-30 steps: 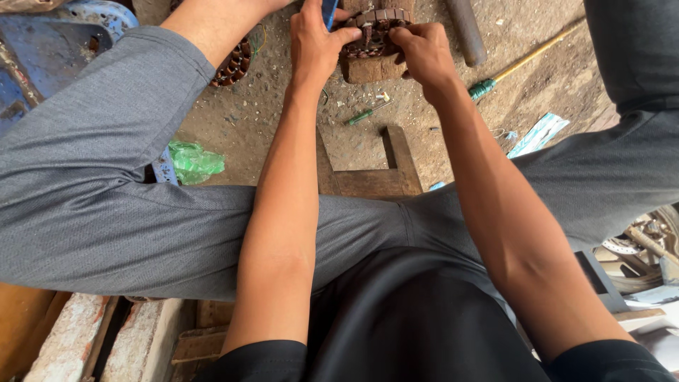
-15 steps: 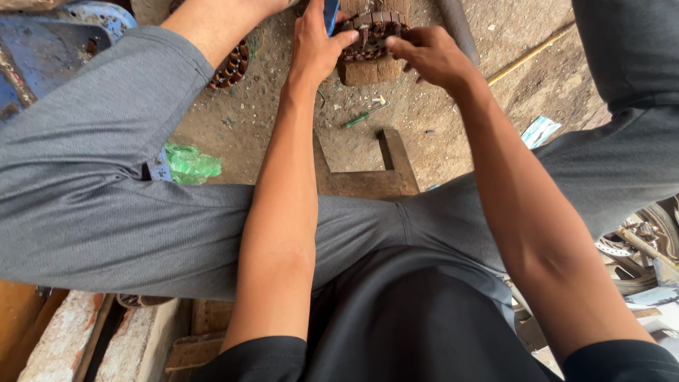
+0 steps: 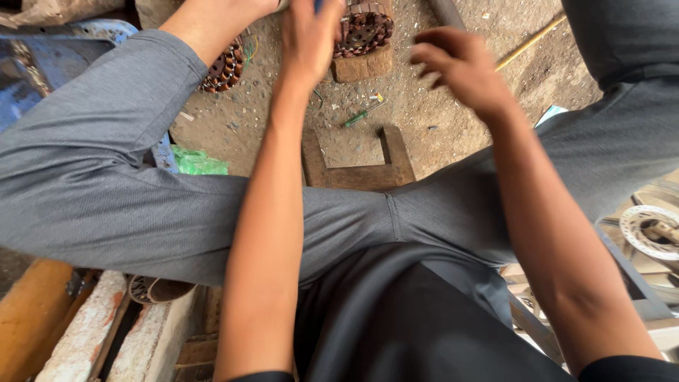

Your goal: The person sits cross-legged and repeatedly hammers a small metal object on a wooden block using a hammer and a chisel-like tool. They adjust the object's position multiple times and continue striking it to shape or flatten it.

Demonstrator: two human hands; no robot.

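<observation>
I sit with both knees spread over sandy ground. A rusty round stator (image 3: 362,27) with copper-wound teeth rests on a small wooden block (image 3: 364,65) at the top middle. My left hand (image 3: 310,37) reaches to the stator's left side, blurred, gripping a blue-handled tool (image 3: 320,4) that is mostly cut off by the frame's top edge. My right hand (image 3: 458,65) hovers to the right of the stator, clear of it, with its fingers loosely curled and nothing in them.
A second stator (image 3: 225,67) lies by my left knee. A green screwdriver (image 3: 362,116) and a U-shaped wooden frame (image 3: 353,170) lie between my legs. Green plastic (image 3: 198,161), a yellow rod (image 3: 529,44) and a brake disc (image 3: 651,230) are around.
My right hand has come off the stator and pulled back to the right. The view has shifted, so the stator and block now sit lower in the frame.
</observation>
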